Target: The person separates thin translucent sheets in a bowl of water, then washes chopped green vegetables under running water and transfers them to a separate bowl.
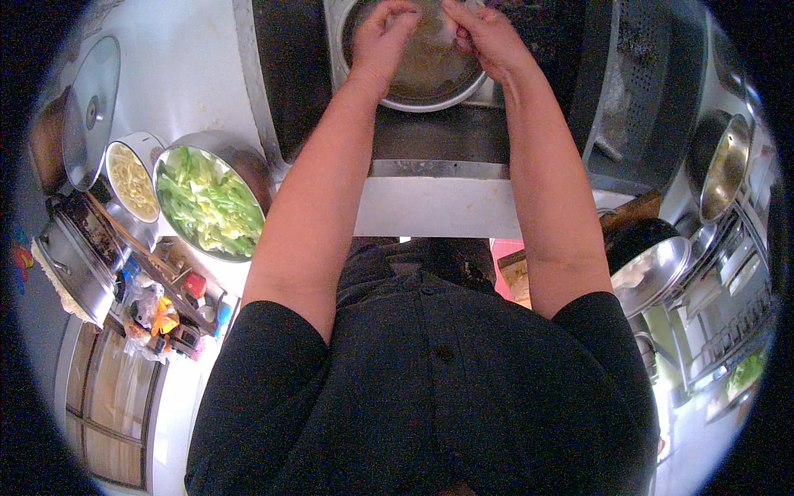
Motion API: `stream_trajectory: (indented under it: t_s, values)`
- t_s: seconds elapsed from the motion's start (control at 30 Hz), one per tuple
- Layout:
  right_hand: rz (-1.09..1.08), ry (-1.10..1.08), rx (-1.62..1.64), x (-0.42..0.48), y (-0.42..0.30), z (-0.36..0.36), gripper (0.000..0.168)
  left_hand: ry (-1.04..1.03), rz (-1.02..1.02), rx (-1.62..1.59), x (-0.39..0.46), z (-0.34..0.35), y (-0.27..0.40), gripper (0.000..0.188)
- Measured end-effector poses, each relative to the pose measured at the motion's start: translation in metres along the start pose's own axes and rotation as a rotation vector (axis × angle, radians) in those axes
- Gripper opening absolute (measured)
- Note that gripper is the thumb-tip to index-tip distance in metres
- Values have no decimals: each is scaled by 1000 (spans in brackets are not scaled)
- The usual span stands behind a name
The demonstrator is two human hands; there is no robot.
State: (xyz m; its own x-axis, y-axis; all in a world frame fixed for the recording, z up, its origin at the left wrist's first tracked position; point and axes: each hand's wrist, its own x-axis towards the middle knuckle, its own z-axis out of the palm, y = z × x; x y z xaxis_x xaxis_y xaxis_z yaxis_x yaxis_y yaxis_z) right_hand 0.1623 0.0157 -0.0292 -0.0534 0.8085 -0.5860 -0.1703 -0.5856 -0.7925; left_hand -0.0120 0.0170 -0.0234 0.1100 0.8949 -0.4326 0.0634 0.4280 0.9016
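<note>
Both hands are over a round metal basin [434,106] of cloudy liquid, which stands in a dark sink [440,133]. My left hand [383,43] is at the basin's left side, its fingers curled and partly cut off by the top edge; whether it holds anything cannot be told. My right hand [487,37] is at the basin's upper right, thumb and fingers pinched together around something small and pale that I cannot make out. Left of the sink, a metal bowl of cut green leafy vegetable [211,201] stands beside a white bowl of pale strips [132,180].
A glass lid [93,115] and a dark pot [84,235] are at the left, above plastic bags and small items [155,310]. Right of the sink are a perforated drainer [645,74], a metal bowl [726,167], a shiny pan or lid [651,276] and a wire rack [732,335].
</note>
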Motion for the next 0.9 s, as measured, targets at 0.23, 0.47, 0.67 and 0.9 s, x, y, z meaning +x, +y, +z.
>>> stream_trajectory:
  t_s: [0.23, 0.47, 0.67, 0.9]
  values:
    - [173, 44, 89, -37, -36, 34, 29, -114, 214, 353, -6, 6, 6, 30]
    - [274, 49, 7, -25, -20, 21, 35, -37, 67, 319, -16, 11, 20, 25]
    - [291, 15, 102, -27, -21, 17, 38, 34, -216, -34, -19, 15, 30, 23]
    - [117, 63, -18, -32, -30, 17, 28, 42, -306, -350, -13, 11, 19, 23]
